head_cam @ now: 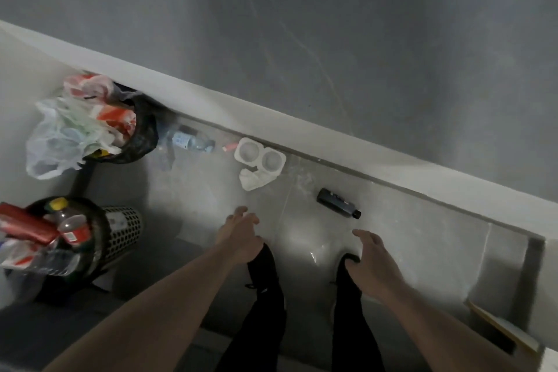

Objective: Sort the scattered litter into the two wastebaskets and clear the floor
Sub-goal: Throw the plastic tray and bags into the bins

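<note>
Fingers of the left hand (241,229) and right hand (367,251) are loose and spread, holding nothing. The dark bottle (338,203) lies near the wall. Bend low, grab its middle, then pick a wastebasket (120,223).

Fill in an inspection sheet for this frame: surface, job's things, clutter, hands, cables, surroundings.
Surface: grey tiled floor, dusty and glossy.
Job's things: upper wastebasket and perforated wastebasket, both overfull; clear bottle, white cup tray, crumpled tissue, dark bottle lie along the wall.
Clutter: small red-and-white scrap beside the tray.
Hands: left hand and right hand both empty, fingers relaxed.
Cables: nothing seen.
Surroundings: grey wall with white baseboard.
</note>
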A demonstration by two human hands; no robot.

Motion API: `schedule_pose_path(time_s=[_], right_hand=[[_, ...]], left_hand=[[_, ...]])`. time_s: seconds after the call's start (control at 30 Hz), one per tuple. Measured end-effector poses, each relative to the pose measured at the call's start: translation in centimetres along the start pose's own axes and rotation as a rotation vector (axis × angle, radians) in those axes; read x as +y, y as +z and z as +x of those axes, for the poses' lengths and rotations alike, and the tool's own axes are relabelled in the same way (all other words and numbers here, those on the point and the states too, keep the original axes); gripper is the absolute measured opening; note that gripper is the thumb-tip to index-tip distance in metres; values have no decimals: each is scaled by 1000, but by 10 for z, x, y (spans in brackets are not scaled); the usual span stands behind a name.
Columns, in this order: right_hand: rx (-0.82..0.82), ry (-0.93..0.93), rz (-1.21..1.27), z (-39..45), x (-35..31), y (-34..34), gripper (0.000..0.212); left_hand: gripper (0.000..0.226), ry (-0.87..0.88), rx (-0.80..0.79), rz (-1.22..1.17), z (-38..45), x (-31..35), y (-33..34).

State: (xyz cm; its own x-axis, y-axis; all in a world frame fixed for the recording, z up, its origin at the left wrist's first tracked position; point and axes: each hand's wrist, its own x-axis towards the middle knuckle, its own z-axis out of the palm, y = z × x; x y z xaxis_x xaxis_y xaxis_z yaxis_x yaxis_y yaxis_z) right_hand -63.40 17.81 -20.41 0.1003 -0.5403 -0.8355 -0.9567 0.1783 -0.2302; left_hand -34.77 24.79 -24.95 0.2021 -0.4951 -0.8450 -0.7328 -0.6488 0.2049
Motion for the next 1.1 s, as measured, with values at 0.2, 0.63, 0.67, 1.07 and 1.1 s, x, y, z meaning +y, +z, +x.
schedule_pose_path(time_s=[0.2,0.63,0.67,1.07,1.1], right_hand=[[-28,-19,-100,147,43,43,84],[-67,-336,-583,300,146,167,61],[-85,-343,-625,303,155,180,64],[245,-425,-612,310,183,170,11],[302,-425,-495,301,180,163,12]], left_hand=[[63,22,86,46,129,-9,31],[45,107,104,315,333,-30,103],[46,119,96,341,340,-35,108],[50,309,324,552,289,-38,157],[51,326,326,557,277,-37,158]])
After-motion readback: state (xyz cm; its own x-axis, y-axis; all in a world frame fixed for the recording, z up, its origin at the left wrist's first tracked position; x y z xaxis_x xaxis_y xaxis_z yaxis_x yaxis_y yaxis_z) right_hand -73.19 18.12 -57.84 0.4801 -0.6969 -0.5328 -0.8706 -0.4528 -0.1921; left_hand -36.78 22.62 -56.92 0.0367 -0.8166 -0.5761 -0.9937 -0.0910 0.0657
